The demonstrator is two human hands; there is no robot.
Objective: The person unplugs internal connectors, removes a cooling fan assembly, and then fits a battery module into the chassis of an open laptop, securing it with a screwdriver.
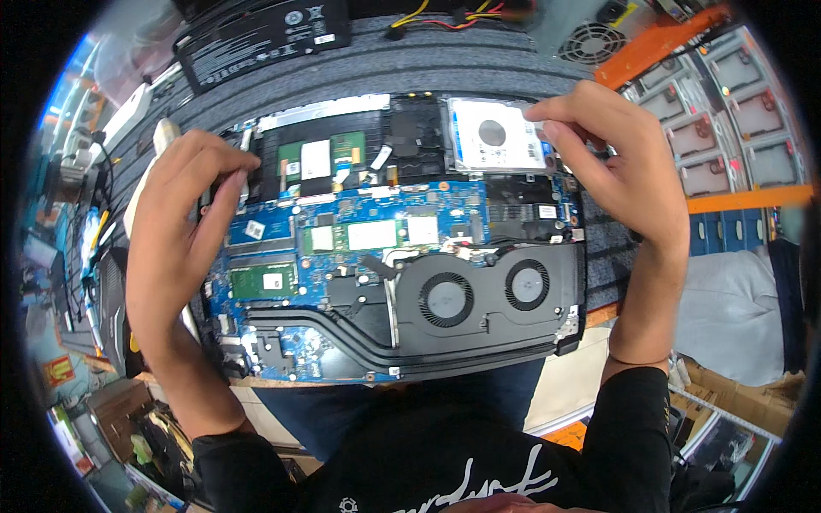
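An opened laptop (438,211) shows a blue circuit board, small green modules and twin black fans (446,297) beside curved black heat pipes. A silver rectangular drive (496,137) with a white label sits in its upper right. My right hand (611,162) pinches at that drive's right edge with thumb and forefinger. My left hand (184,214) has its fingers curled at the laptop's upper left edge, by a narrow pale strip; what is between the fingertips is too small to make out.
A black battery pack (261,47) lies behind the laptop on a grey ridged mat (385,64), near coloured cables and a metal fan grille (590,43). Trays of small parts (710,111) stand right, behind an orange edge. Grey cloth (727,308) and cardboard boxes are lower right.
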